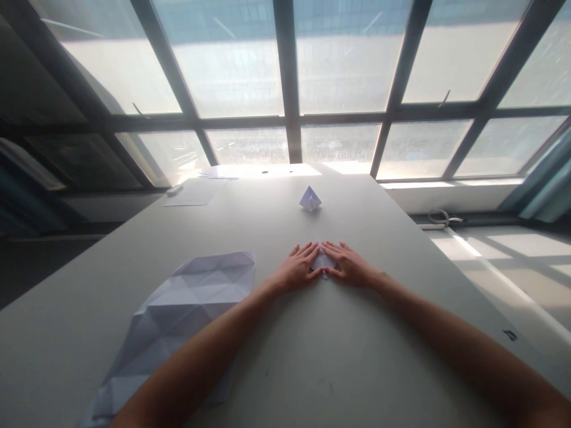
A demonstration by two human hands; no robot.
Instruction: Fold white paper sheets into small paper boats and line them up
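Note:
A small piece of folded white paper (323, 260) lies flat on the table between my two hands, its sides partly hidden under them. My left hand (300, 266) presses on its left side with fingers stretched forward and the thumb near the bottom corner. On the other side my right hand (348, 265) mirrors this, palm down, fingers extended over the paper's right edge. Both thumbs almost meet at the near point of the paper. Beyond the hands stands a folded paper figure (310, 200) with a pointed top, touched by neither hand.
A large creased paper sheet (191, 309) spreads across the left of the white table (357, 368), partly under my left forearm. Flat papers (196, 193) with a small white object lie at the far left. Tall windows (241, 65) rise behind the table. A coiled cable (439, 218) sits beyond the right edge.

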